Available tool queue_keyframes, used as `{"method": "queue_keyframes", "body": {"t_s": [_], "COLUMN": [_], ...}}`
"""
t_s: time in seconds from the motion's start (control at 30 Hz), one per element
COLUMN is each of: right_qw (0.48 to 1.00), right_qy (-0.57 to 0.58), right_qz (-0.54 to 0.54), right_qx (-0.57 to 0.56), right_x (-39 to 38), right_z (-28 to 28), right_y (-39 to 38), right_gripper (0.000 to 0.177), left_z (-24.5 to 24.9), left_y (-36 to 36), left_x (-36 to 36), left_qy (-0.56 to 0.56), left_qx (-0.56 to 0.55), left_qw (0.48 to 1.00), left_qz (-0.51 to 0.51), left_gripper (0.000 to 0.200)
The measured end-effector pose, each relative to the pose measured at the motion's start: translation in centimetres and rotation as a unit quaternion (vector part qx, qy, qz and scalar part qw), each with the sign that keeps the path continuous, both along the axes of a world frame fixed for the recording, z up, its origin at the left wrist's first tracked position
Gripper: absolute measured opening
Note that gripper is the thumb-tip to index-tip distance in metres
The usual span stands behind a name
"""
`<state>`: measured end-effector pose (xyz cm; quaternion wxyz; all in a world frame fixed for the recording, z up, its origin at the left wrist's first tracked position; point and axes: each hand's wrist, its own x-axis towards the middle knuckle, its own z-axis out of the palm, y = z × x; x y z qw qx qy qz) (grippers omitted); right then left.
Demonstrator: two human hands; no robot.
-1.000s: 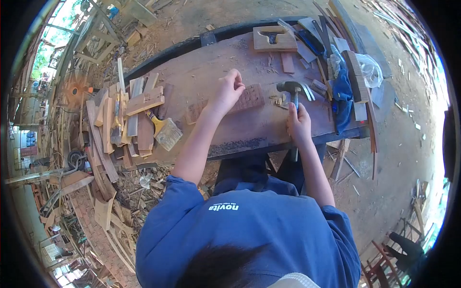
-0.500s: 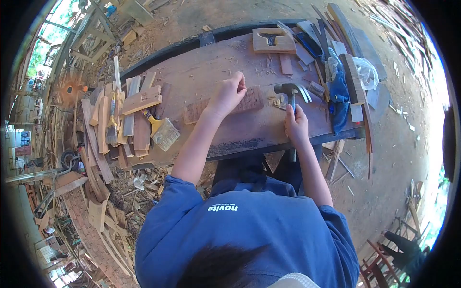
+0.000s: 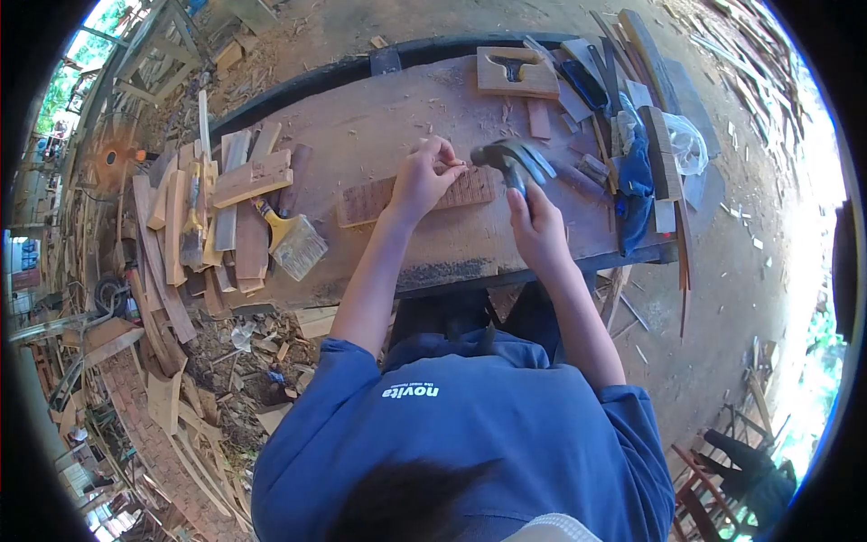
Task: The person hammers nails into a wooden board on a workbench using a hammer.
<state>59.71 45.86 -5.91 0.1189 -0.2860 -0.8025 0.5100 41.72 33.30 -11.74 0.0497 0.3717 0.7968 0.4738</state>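
My right hand grips a claw hammer by its handle, close below the head. The hammer is raised, its head just right of my left fingers. My left hand is closed in a pinch over a reddish-brown wooden board. What sits between thumb and forefinger is too small to make out. The board lies flat on the workbench, and its top shows rows of dark marks. My left hand and wrist hide its middle.
To the left lie stacked wood pieces and a wide yellow-handled brush. At the back right stand a wooden block with a cut-out, a blue cloth and a clear plastic bag. Wood scraps cover the ground.
My right hand has moved left with the hammer, bringing its head from the board's right side up close to my left fingers. My left hand has shifted slightly and stays pinched over the board.
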Motion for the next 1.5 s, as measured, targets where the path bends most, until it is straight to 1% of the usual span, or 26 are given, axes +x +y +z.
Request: {"method": "queue_keyframes", "body": {"t_s": [0.03,0.07,0.1,0.17,0.23,0.3,0.37,0.43,0.5,0.53,0.6,0.77,0.83,0.9,0.97,1.03,1.07,1.13,1.17,1.2,1.23,1.27,1.33,1.37,1.43,1.5], "right_qw": [1.0,0.999,0.998,0.997,0.996,0.993,0.993,0.994,0.992,0.992,0.991,0.99,0.987,0.984,0.985,0.986,0.986,0.986,0.981,0.974,0.973,0.976,0.978,0.981,0.983,0.978], "right_qy": [0.0,0.0,0.02,0.01,0.002,-0.023,-0.014,-0.003,-0.045,-0.045,-0.052,-0.027,-0.021,-0.059,-0.05,-0.042,-0.039,-0.036,-0.056,-0.075,-0.075,-0.083,-0.092,-0.07,-0.05,-0.06], "right_qz": [0.017,0.035,0.039,0.051,0.066,0.054,0.055,0.053,0.059,0.061,0.061,0.055,0.063,0.083,0.082,0.079,0.08,0.082,0.091,0.101,0.103,0.104,0.104,0.091,0.08,0.089], "right_qx": [0.02,0.039,0.038,0.051,0.065,0.103,0.1,0.097,0.101,0.104,0.106,0.128,0.143,0.145,0.143,0.138,0.138,0.139,0.165,0.19,0.191,0.173,0.156,0.155,0.155,0.178], "right_x": [-0.5,-1.0,-1.4,-2.0,-2.4,-2.6,-2.6,-2.5,-2.5,-2.5,-2.6,-2.6,-2.5,-2.5,-2.7,-2.9,-3.0,-3.0,-2.9,-2.9,-2.9,-2.9,-2.9,-2.8,-2.7,-2.7], "right_z": [1.0,1.4,1.4,0.8,0.9,1.9,2.5,2.5,2.1,2.2,2.4,2.7,2.2,2.0,2.6,3.1,3.3,3.2,2.7,2.5,2.6,3.1,3.3,3.3,3.0,2.3], "right_y": [-0.3,-0.6,-0.9,-1.0,-1.2,-1.6,-2.0,-2.2,-2.1,-2.1,-2.1,-2.4,-2.3,-2.1,-2.2,-2.5,-2.6,-2.6,-2.4,-2.3,-2.2,-2.1,-2.2,-2.3,-2.3,-2.4], "right_gripper": [0.031,0.031,0.031,0.031,0.031,0.031,0.033,0.034,0.032,0.032,0.032,0.033,0.033,0.033,0.033,0.033,0.032,0.032,0.032,0.032,0.032,0.031,0.03,0.031,0.031,0.031], "left_z": [-0.1,-0.2,-0.4,-0.6,-0.7,-0.5,-0.1,0.6,0.2,0.0,0.4,0.2,-0.2,-0.6,-0.3,0.7,0.4,-0.2,-0.1,0.1,0.2,0.3,0.5,0.6,0.8,0.8], "left_y": [0.0,0.0,-0.1,-0.2,-0.2,-0.3,-0.4,-0.5,-0.5,-0.5,-0.6,-0.5,-0.4,-0.4,-0.4,-0.6,-0.6,-0.5,-0.5,-0.5,-0.6,-0.6,-0.6,-0.6,-0.7,-0.7], "left_x": [0.0,-0.1,-0.1,-0.4,-0.7,-0.6,-0.5,-0.3,-0.4,-0.5,-0.4,-0.5,-0.7,-0.7,-0.6,-0.3,-0.4,-0.7,-0.6,-0.6,-0.5,-0.4,-0.3,-0.3,-0.2,-0.2], "left_qy": [0.028,0.025,0.004,-0.019,0.024,0.015,0.005,0.062,0.044,0.026,0.029,0.042,-0.046,-0.058,-0.07,0.039,0.038,-0.008,-0.008,-0.045,-0.082,-0.083,-0.056,-0.056,0.008,0.003], "left_qx": [-0.004,-0.001,0.012,0.027,0.019,0.019,0.017,-0.013,-0.009,-0.009,-0.012,0.001,0.001,0.012,0.022,-0.002,0.0,0.015,0.016,0.014,0.012,0.012,-0.003,-0.002,-0.008,-0.008], "left_qw": [1.0,1.0,1.0,0.999,0.999,0.999,1.0,0.998,0.999,0.999,0.999,0.999,0.999,0.998,0.997,0.999,0.999,1.0,1.0,0.999,0.996,0.996,0.998,0.998,1.0,1.0], "left_qz": [0.001,0.004,-0.007,-0.014,-0.035,-0.023,-0.015,-0.009,-0.015,-0.022,-0.019,-0.006,-0.018,-0.016,-0.011,0.007,0.008,-0.015,-0.013,-0.015,-0.017,-0.015,0.002,0.002,0.011,0.006], "left_gripper": [0.027,0.027,0.027,0.027,0.027,0.027,0.026,0.028,0.028,0.029,0.029,0.03,0.029,0.029,0.029,0.028,0.028,0.028,0.028,0.028,0.029,0.029,0.029,0.029,0.028,0.028]}}
